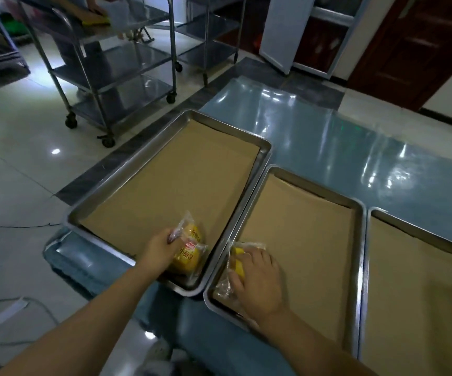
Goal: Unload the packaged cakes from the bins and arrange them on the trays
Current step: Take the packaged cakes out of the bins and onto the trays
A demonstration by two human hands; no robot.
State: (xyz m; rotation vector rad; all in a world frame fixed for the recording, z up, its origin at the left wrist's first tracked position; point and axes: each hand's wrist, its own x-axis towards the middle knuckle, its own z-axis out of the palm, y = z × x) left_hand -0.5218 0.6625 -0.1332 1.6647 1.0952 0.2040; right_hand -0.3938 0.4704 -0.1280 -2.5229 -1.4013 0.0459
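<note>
Left cake (189, 251) is yellow and sits in a clear, crinkly wrapper with red letters on it. It lies in the near right corner of the left tray (127, 164), on brown paper (181, 172). The left hand (159, 249) pinches the clear end of the wrapper with curled fingers. The right cake (237, 263) is yellow too and lies in the near left corner of the middle tray (362, 240). The right hand (257, 280) is bent over it, thumb at its side, holding it, so most of this cake is hidden. The red letters are too small to read. A third tray (409, 226) on the right is cut off by the edge. All three trays stand side by side on a shiny blue desk (314, 131). Far back, metal carts (111, 77) on wheels look dim and blurry
</note>
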